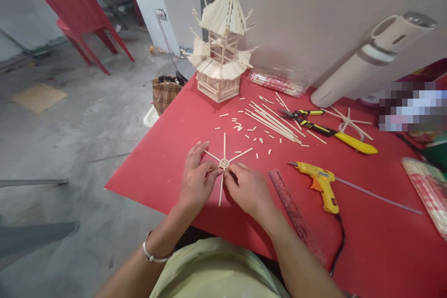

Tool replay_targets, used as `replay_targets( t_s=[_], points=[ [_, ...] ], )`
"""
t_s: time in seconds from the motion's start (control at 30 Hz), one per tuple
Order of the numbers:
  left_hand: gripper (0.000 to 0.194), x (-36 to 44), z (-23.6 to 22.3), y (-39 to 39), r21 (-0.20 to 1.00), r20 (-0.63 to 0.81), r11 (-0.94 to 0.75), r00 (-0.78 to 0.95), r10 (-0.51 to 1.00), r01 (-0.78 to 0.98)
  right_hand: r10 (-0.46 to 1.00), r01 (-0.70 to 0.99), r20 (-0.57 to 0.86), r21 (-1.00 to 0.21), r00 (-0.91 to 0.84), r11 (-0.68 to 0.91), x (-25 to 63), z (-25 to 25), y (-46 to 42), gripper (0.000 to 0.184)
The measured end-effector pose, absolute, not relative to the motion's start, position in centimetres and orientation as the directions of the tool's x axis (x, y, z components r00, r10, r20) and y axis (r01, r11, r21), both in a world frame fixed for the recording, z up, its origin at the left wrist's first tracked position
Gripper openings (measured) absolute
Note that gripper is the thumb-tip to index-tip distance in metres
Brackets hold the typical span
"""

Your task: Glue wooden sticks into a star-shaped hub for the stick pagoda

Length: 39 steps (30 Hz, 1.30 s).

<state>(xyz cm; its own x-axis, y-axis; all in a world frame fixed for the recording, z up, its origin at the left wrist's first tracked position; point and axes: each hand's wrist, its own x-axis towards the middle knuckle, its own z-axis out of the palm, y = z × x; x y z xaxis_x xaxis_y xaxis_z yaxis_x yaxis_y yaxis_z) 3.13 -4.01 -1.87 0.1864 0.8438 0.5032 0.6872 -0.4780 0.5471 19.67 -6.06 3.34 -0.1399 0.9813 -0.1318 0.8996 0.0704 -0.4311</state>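
Note:
A spoked frame of thin wooden sticks (224, 146) lies near the front edge of the red table, its sticks fanning out from a small ring-shaped hub. My left hand (199, 174) is at the hub's left side, thumb and index finger pinched against it. From the right, my right hand (246, 186) pinches at the lower side of the hub. The fingertips hide part of the frame and whatever small piece may be between them. Beyond the hands lie short cut stick pieces (238, 126) and a bundle of longer sticks (274, 123).
A stick-built pagoda (220, 51) stands at the back. To the right are yellow-handled pliers (307, 112), a yellow-handled cutter (349, 142), a yellow glue gun (323, 181) with a cord, a ruler (289, 205), a leaning white bottle (366, 65) and packaged sticks (279, 83).

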Motion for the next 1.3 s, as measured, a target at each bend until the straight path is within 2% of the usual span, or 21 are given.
replay_targets(
  t_s=[0.57, 1.3],
  points=[
    [0.011, 3.4, -1.3, -4.0, 0.509, 0.559, -0.521, 0.197, 0.805, 0.685, 0.981, 0.890, -0.129, -0.449, -0.147, 0.074, 19.9, 3.3, -6.0, 0.022],
    [0.011, 3.4, -0.9, -4.1, 0.507, 0.513, -0.530, 0.256, 0.819, 0.679, 0.983, 0.878, -0.118, -0.473, -0.140, 0.069, 19.9, 3.3, -5.9, 0.023]
  ],
)
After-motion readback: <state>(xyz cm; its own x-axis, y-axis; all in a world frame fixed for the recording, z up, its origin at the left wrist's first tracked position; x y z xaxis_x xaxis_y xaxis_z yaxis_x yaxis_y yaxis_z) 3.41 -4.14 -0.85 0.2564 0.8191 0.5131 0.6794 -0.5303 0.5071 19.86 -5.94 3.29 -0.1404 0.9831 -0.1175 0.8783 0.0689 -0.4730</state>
